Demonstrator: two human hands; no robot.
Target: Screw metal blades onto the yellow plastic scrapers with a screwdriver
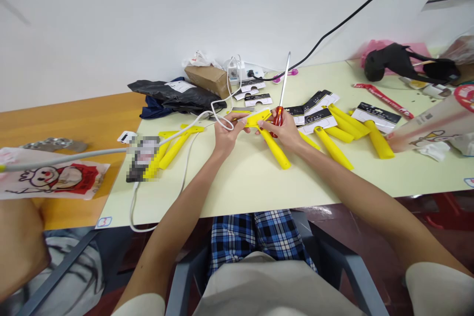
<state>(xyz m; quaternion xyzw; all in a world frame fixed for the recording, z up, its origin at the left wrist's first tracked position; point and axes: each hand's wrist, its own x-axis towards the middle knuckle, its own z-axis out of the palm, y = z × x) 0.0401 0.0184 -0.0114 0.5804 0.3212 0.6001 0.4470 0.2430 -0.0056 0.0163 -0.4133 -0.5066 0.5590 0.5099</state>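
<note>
Yellow handle (272, 145) lies between my hands, its long axis running toward me and rightward; left hand (225, 133) pinches its head, right hand (283, 131) grips a screwdriver (282, 96) upright.

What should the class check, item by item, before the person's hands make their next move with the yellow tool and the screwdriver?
1. Left hand has a grip on the yellow tool's head: ok.
2. Right hand holds the screwdriver by its red handle: ok.
3. Screwdriver tip on a screw: not ok; the shaft points up, away from the tool.
4. Yellow tool handle resting on the table: cannot tell.
5. White cable clear of the left hand: not ok; it loops right beside the fingers.
6. Spare yellow handles within reach: ok.
</note>
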